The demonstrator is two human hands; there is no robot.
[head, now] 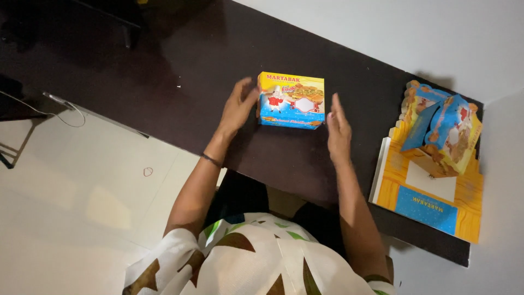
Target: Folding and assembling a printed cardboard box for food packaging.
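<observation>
Hands first: the left hand (238, 106) rests with its fingers curled loosely against the left edge of the closed box (292, 100), touching it without closing round it, while the right hand (338, 130) is held open and flat on edge just beside the box's right side; whether it touches the cardboard I cannot tell.

Beneath them, the dark surface (180, 82) runs on a slant from the upper left of the frame down to the lower right, glossy enough to catch reflections. Pale floor (82, 180) fills the lower left, with a thin white cable (54, 112) trailing across it.

At the right of the frame lies a stack of flat cardboard sheets (431, 205), yellow and blue, and on top of it sit a few half-folded boxes (442, 128) tipped against each other.

Near the centre, the closed box is yellow on top and blue below, printed with a cartoon cook, lying flat on the surface.

Smallest, a dark band (211, 159) circles the left wrist.
</observation>
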